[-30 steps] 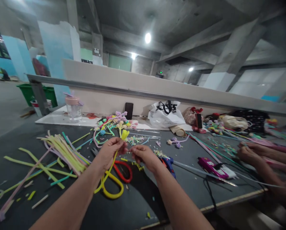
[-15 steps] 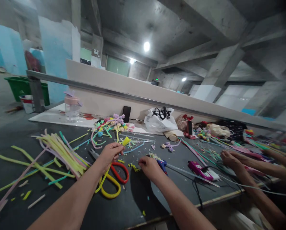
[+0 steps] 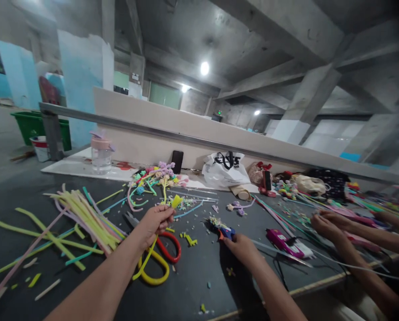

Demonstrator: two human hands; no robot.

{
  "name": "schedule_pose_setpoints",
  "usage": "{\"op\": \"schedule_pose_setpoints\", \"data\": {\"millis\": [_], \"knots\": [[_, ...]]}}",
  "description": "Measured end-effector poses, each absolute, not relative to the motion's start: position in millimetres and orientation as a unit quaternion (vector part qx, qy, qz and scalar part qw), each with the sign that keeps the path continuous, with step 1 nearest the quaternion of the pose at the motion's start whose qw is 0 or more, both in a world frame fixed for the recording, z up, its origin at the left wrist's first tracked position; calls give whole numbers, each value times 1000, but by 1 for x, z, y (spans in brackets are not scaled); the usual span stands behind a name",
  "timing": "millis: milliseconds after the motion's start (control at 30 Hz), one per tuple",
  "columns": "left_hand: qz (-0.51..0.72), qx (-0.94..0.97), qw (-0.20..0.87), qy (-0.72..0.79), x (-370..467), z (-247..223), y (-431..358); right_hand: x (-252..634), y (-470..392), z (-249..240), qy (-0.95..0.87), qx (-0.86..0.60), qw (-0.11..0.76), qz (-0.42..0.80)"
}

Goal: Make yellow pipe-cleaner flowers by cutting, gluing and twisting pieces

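Observation:
My left hand point(image 3: 157, 223) is closed on a yellow fuzzy stem; its yellow head point(image 3: 177, 201) pokes out above the fingertips and its tail hangs below the hand. Beneath that wrist lie large scissors with one red handle point(image 3: 177, 249) and one yellow handle point(image 3: 166, 272). My right hand point(image 3: 241, 247) has its fingers on the blue glue gun point(image 3: 226, 232) with an orange trigger, which rests on the table, its nozzle end among small pale scraps. Small yellow pieces point(image 3: 190, 240) lie between my two hands.
A bundle of fuzzy stems point(image 3: 86, 214) covers the left of the table. Along the back stand a bottle point(image 3: 101, 154), a phone point(image 3: 177, 161) and a white bag point(image 3: 224, 169). On the right are a magenta glue gun point(image 3: 282, 243), cords and another person's hands point(image 3: 326, 225).
My right hand has moved right, from beside the small yellow pieces to the blue glue gun, and taken hold of it. My left hand still holds the yellow stem.

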State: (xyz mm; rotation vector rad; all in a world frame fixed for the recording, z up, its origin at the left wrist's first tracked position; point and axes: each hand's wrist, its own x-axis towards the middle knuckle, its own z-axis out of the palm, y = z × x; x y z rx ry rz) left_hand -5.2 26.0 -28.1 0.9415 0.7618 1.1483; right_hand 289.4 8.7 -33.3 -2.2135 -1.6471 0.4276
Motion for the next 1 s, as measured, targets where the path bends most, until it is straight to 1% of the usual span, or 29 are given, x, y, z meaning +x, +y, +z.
{"op": "schedule_pose_setpoints", "data": {"millis": [167,233,300,367,433,533,667,800,867,1000], "knots": [[512,415,668,346,-6,-29,27,297,-1,-26,-538,-737,254,321],[513,414,664,352,-6,-28,27,297,-12,-27,-508,-702,304,396],[514,413,660,360,-4,-27,26,295,-21,-30,-438,-620,395,517],[516,415,653,369,-3,-26,26,291,-27,-32,-350,-493,484,633],[519,418,640,383,-2,-26,26,283,-31,-32,-310,-411,521,681],[525,427,611,409,0,-26,27,265,-37,-27,-342,-440,521,647],[526,450,570,443,3,-26,26,237,-47,-26,-455,-481,537,522],[517,483,530,468,5,-27,24,218,-56,-35,-539,-511,511,432],[515,500,507,478,6,-29,24,212,-59,-37,-551,-534,496,407],[512,530,459,497,7,-33,25,204,-61,-34,-573,-539,472,397]]}}
